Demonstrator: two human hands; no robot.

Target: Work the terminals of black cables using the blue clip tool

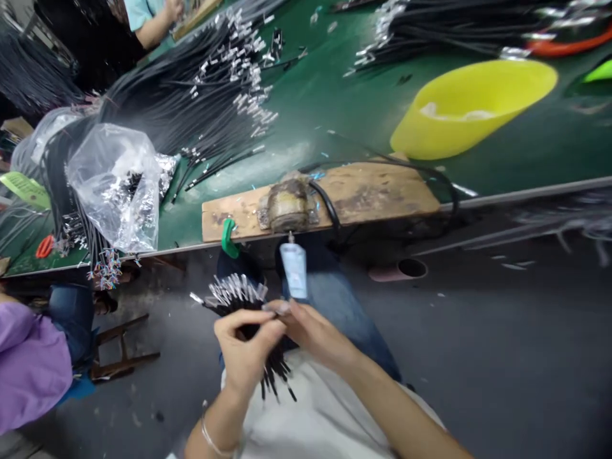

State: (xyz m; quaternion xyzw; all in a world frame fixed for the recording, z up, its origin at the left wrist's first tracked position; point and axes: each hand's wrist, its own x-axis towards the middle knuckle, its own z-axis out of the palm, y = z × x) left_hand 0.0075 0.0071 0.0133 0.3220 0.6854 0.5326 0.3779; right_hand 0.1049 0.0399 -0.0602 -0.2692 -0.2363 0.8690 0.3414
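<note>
Your left hand [246,347] and your right hand [313,331] meet on your side of the motor [288,203], fingertips together. The left thumb and forefinger are pinched at the tips on a small silvery piece [277,308]; blur hides its detail. The right fingers are bent against the same spot; how firmly they grip, you cannot tell from here. The cable bundle [236,292], black with silvery ends, lies behind your left hand, nearer you than the motor and to its left; whether that hand also grips it is unclear. A pale plate [294,271] sits directly in front of the motor, its markings unreadable. Beneath the motor is a wooden board [377,194] on the green desk [329,102], with a green clamp [229,238] left of the motor. Farther left are a clear plastic bag [119,185] and a yellow-green label [26,189], its writing illegible. Beyond the motor, to its right, stands a yellow container [444,137]; beyond it, to its left, lie loose black cables [182,89].
</note>
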